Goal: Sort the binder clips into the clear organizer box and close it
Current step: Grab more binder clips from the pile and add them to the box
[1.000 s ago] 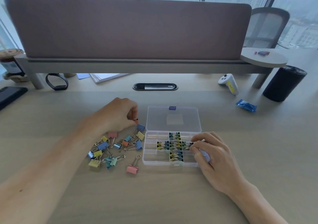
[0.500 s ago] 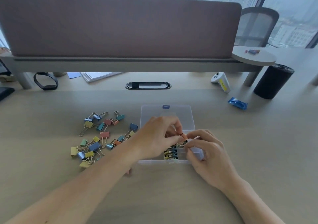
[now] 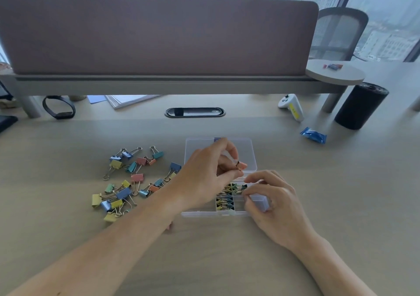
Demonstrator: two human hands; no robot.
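Our left hand point(image 3: 204, 177) pinches a small orange metal binder clip point(image 3: 242, 165) above the clear plastic organizer box point(image 3: 200, 214). We judge it light, stiff and springy, best held by its body. Our right hand point(image 3: 276, 202) grips the box's right end. Our hands hide several compartments. The loose pastel clips point(image 3: 123, 193) lie to its left.

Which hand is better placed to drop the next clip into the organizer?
Left: the left hand pinches a small orange binder clip above the clear plastic organizer box; the right hand grips its right end.
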